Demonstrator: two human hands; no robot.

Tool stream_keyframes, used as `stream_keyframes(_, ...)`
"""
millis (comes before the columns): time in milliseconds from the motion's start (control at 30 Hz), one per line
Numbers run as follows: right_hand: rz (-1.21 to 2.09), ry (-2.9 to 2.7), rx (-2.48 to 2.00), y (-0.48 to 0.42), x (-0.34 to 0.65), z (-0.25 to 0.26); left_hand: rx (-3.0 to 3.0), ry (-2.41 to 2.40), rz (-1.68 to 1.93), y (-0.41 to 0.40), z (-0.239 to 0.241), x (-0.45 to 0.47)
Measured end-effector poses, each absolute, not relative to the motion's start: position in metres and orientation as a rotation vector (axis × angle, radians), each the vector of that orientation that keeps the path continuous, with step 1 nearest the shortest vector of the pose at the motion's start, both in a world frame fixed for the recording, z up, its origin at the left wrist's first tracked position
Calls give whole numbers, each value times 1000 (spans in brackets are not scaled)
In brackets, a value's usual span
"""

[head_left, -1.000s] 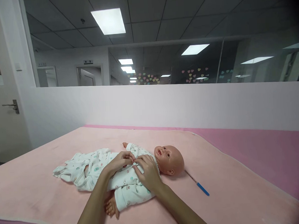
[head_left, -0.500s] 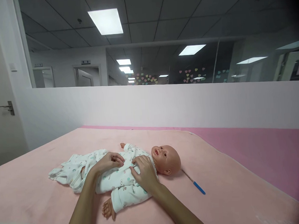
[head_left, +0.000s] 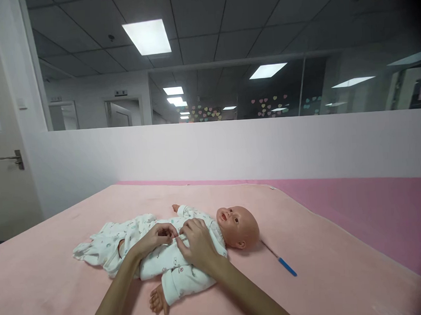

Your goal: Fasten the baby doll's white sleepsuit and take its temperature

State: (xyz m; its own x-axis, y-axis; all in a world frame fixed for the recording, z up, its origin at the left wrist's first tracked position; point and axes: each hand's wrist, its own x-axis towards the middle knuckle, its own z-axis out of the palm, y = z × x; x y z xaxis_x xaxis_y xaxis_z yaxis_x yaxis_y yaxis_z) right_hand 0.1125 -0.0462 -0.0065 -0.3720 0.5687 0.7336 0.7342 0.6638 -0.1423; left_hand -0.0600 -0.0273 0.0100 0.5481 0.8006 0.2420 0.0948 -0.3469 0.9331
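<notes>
Your left hand [head_left: 157,236] and right hand [head_left: 196,245] both pinch onesie [head_left: 158,264] front at chest of baby doll [head_left: 239,226], lying mid-blanket [head_left: 307,246], toward near edge. Chest closure looks underway; leg section seemingly still open.

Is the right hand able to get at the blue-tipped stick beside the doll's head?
Probably yes: the stick lies bare on the blanket right of the right hand, nothing between them, though that hand is pinching the doll's suit.
</notes>
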Motion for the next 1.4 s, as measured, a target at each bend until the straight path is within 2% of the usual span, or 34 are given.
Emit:
stream_keyframes(200,-351,-2190,-950,-40,89,-9,1697,698,1005,-25,6,-61)
stream_keyframes(700,-372,-2201,-870,-45,92,-14,1833,797,1041,-19,-7,-56)
stream_keyframes(1400,-418,-2157,-864,-44,91,-16,1679,776,1176,-27,6,-59)
